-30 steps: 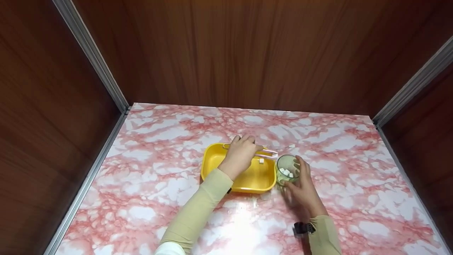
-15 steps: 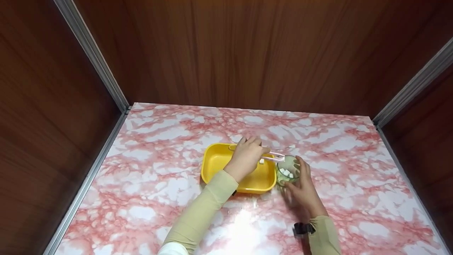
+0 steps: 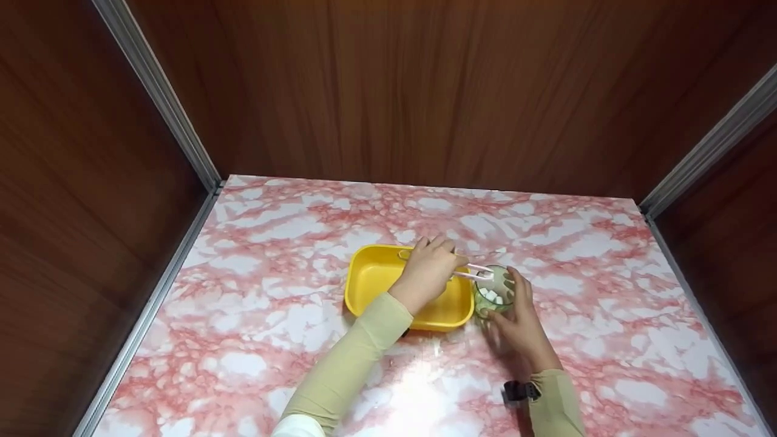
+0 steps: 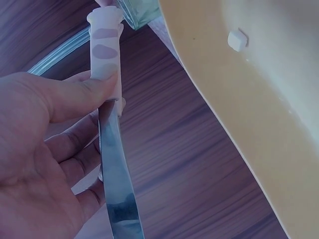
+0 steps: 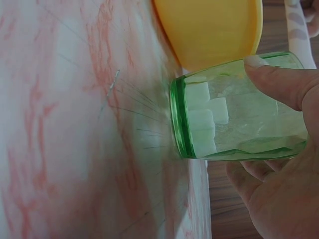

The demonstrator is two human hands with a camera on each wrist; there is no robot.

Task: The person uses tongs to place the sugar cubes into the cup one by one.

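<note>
My left hand point(image 3: 428, 273) pinches a pair of metal tongs point(image 4: 118, 169) with pinkish-white tips, thumb on one arm and fingers on the other. The tongs reach over the right rim of a yellow tub point(image 3: 370, 288), their tips over the mouth of a green glass point(image 5: 254, 129). I cannot tell whether a cube is between the tips. Thumb and fingers of my right hand point(image 3: 522, 315) grip the glass from its right side. Several white cubes point(image 5: 199, 114) lie in its bottom. One white cube point(image 4: 238, 41) lies inside the tub, mostly hidden by my left hand in the head view.
The glass stands close to the tub's right side on a red-and-white marbled tabletop point(image 3: 273, 273). Brown wood-grain panels point(image 3: 388, 91) with metal corner rails point(image 3: 161, 91) enclose the back and both sides.
My left hand has moved right with the tongs, bringing their tips from the tub's rim to over the glass. My right hand and the glass have stayed in place.
</note>
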